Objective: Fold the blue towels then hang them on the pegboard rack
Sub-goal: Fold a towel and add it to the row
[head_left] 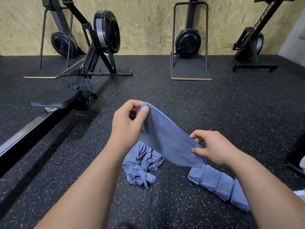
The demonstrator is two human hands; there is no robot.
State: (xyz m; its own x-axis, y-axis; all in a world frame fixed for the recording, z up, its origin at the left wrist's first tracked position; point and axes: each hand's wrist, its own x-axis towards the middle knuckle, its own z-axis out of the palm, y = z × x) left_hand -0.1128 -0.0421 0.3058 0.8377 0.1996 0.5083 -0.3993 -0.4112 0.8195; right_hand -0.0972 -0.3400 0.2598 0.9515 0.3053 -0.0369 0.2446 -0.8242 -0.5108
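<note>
Folding a blue towel [165, 139], pinched at both ends by left hand [127, 124] and right hand [212, 146]. Next, probably onto the folded pile [219, 184].

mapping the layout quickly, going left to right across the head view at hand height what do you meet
rowing machine seat → left hand → held blue towel → right hand

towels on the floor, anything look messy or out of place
A crumpled heap of blue towels lies unfolded on the floor, left of the neat folded towels. The held towel looks fine; nothing spilled or damaged.
</note>
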